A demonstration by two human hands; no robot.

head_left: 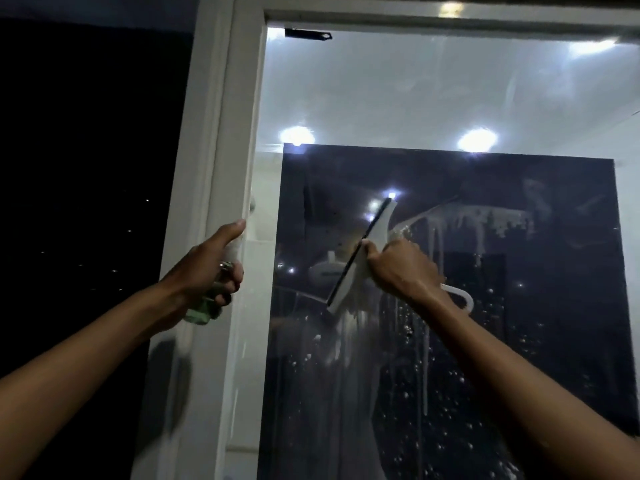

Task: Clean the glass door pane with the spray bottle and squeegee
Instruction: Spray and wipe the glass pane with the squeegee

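The glass door pane (pixel 485 98) fills the right of the view, wet with foam streaks and droplets. My right hand (pixel 401 268) grips a white squeegee (pixel 349 268) whose dark rubber blade lies tilted against the glass. Its curved handle end sticks out behind my wrist. My left hand (pixel 207 268) holds a greenish clear spray bottle (pixel 202 311) in front of the white door frame (pixel 225 150), with the index finger stretched up over the bottle's top.
A dark pane is to the left of the frame. Ceiling lights and a dark rectangle reflect in the glass. A small black bracket (pixel 308 33) sits at the pane's top left corner.
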